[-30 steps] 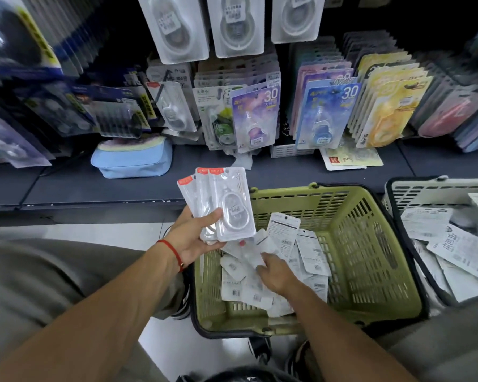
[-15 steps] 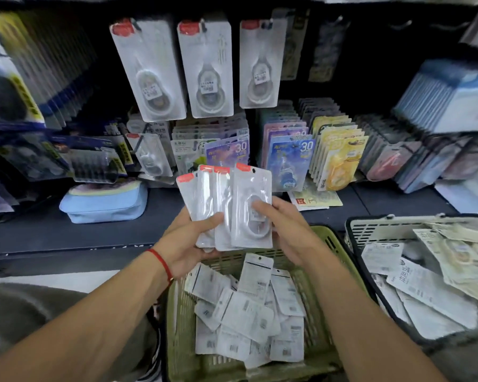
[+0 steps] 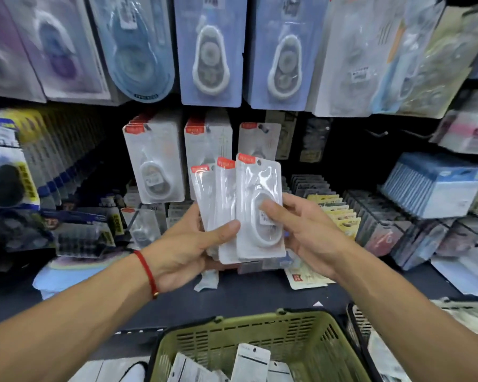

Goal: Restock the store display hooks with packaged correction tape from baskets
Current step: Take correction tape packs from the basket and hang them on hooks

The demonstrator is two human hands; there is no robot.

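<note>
Both hands (image 3: 188,244) (image 3: 312,238) holding fanned correction tape packs (image 3: 257,205), red header labels unreadable, green basket (image 3: 260,329) below

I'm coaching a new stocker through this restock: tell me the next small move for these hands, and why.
Probably lift the front pack off the fan with the right hand and thread its hang hole onto the hook carrying the matching red-topped packs just above. The left hand grips the other packs fanned out, the right thumb already lies on the front one, and that row looks thinnest.
</note>
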